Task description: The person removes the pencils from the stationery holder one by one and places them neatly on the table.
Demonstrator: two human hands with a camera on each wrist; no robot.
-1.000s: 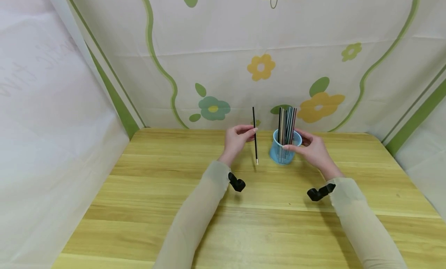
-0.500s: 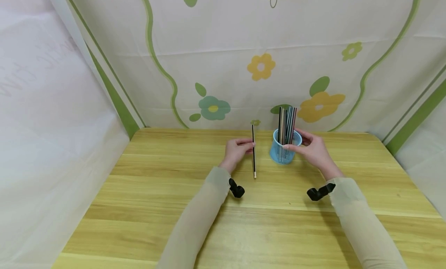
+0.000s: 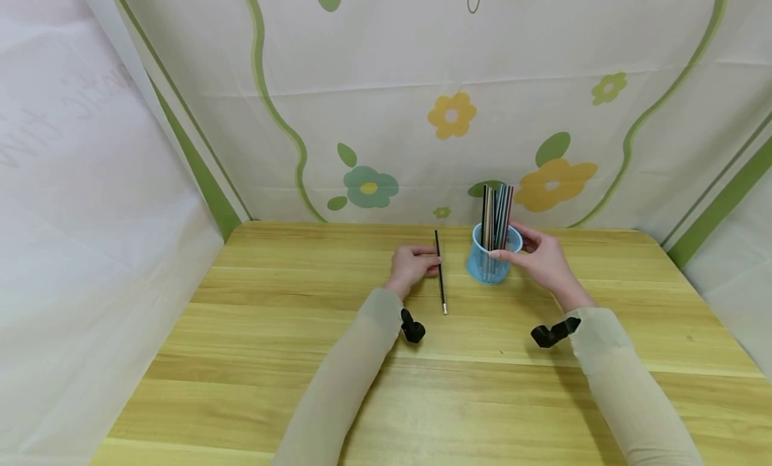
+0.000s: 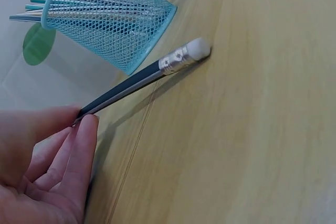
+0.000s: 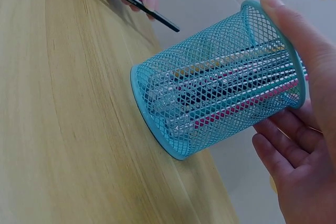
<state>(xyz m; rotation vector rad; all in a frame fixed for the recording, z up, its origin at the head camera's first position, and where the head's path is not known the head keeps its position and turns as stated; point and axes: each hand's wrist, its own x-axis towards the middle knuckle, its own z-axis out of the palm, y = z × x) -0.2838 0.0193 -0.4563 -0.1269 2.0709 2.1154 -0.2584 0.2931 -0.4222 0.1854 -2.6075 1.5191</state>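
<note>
In the head view my left hand (image 3: 410, 269) pinches a black pencil (image 3: 442, 289) between thumb and fingers, near its middle. The pencil lies low over the table, its eraser end pointing toward me. Close up in the left wrist view, the white eraser (image 4: 197, 49) sits in a silver ferrule right at the wood. To the right stands a light blue mesh pencil cup (image 3: 480, 267), holding several upright pencils (image 3: 496, 211). My right hand (image 3: 547, 263) grips that cup near the rim, thumb in front and fingers behind.
The wooden table (image 3: 386, 399) reaches back to a white cloth backdrop (image 3: 386, 144) printed with flowers and leaves. White cloth (image 3: 90, 238) also hangs at the left. Each wrist carries a small black camera, such as the left wrist camera (image 3: 413, 328).
My left hand has brought the pencil down and toward me, from raised beside the cup to low over the table. The right hand and the cup have stayed put.
</note>
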